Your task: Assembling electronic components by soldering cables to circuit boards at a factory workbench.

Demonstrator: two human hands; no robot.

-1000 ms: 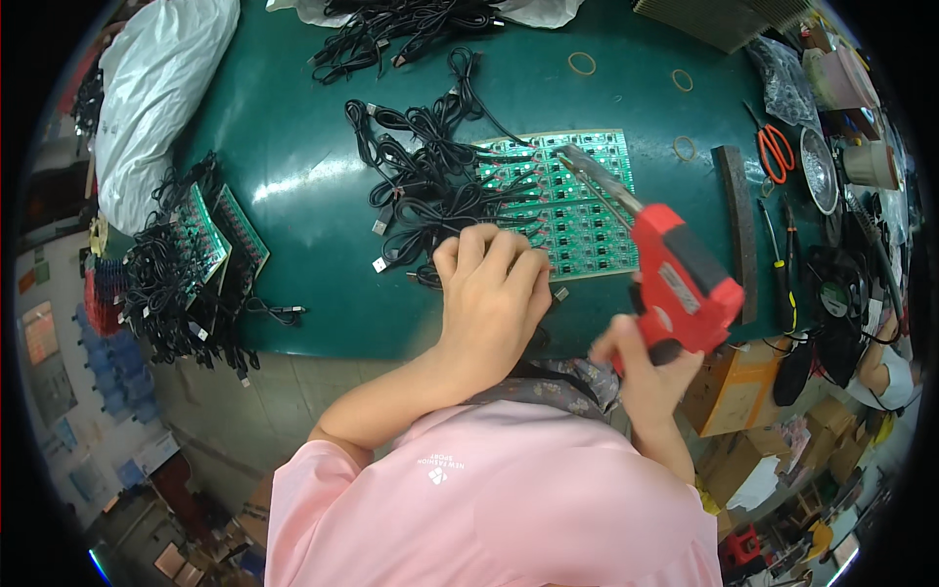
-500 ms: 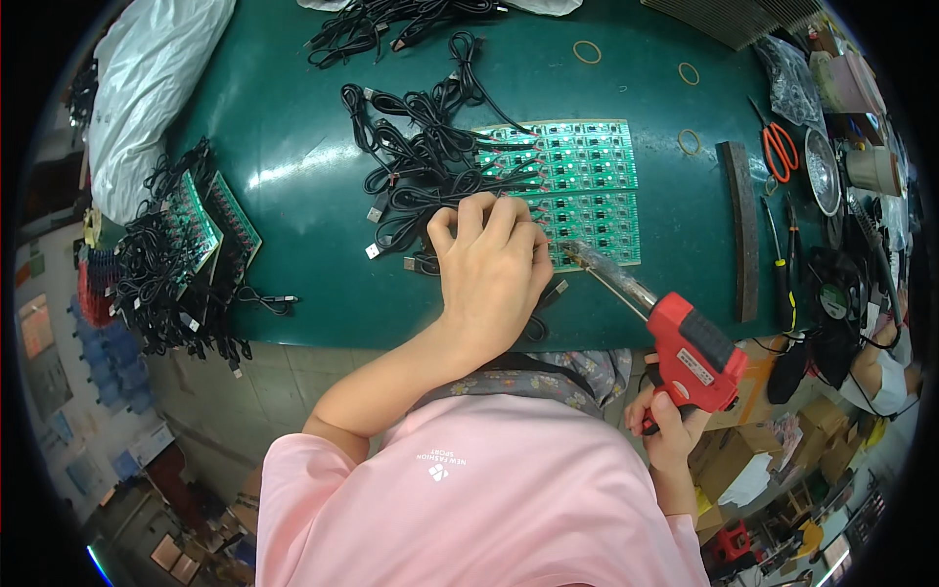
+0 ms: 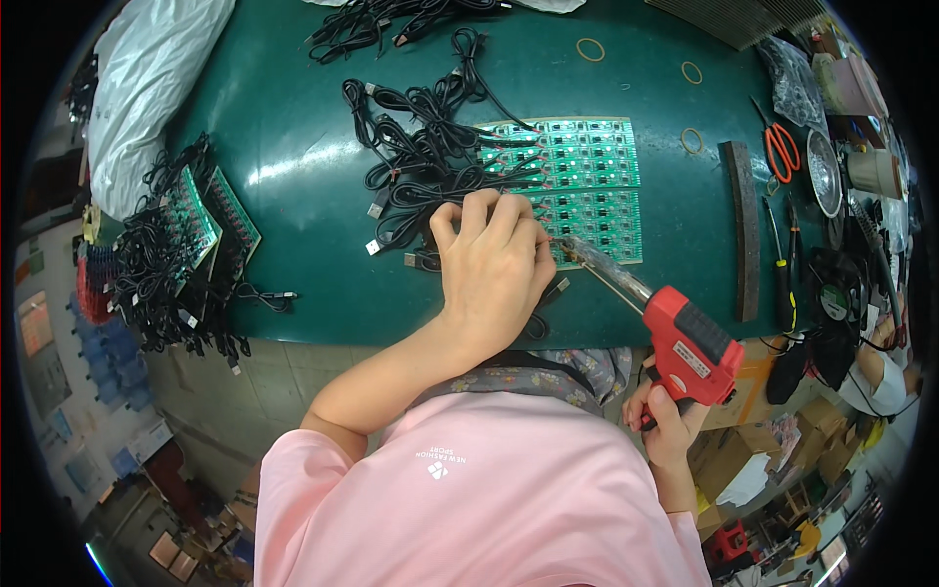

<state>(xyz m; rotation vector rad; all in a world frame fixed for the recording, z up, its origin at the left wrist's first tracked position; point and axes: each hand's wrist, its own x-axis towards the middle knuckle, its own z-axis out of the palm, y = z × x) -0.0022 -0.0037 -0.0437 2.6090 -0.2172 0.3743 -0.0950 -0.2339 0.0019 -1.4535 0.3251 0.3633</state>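
A sheet of green circuit boards (image 3: 592, 181) lies on the table, with black USB cables (image 3: 421, 186) joined along its left part by thin red and dark wire ends. My left hand (image 3: 494, 269) rests over the sheet's lower left, its fingers pinched on the end of a USB cable (image 3: 535, 328); the fingers largely hide the wires. In my right hand (image 3: 670, 423) is a red and black soldering gun (image 3: 693, 347), gripped by its handle. Its metal tip points up and left to the board, right beside my left fingertips.
Boards with bundled cables (image 3: 161, 279) are heaped at the table's left edge, near a white plastic bag (image 3: 147, 108). More black cables (image 3: 391, 24) lie at the back. Rightward are a dark bar (image 3: 740, 230), orange-handled scissors (image 3: 781, 152), a screwdriver (image 3: 780, 259) and a metal bowl (image 3: 824, 174).
The soldering gun has shifted slightly up and left, bringing its tip closer to my left fingertips. My left hand stays almost in place, still pinching.
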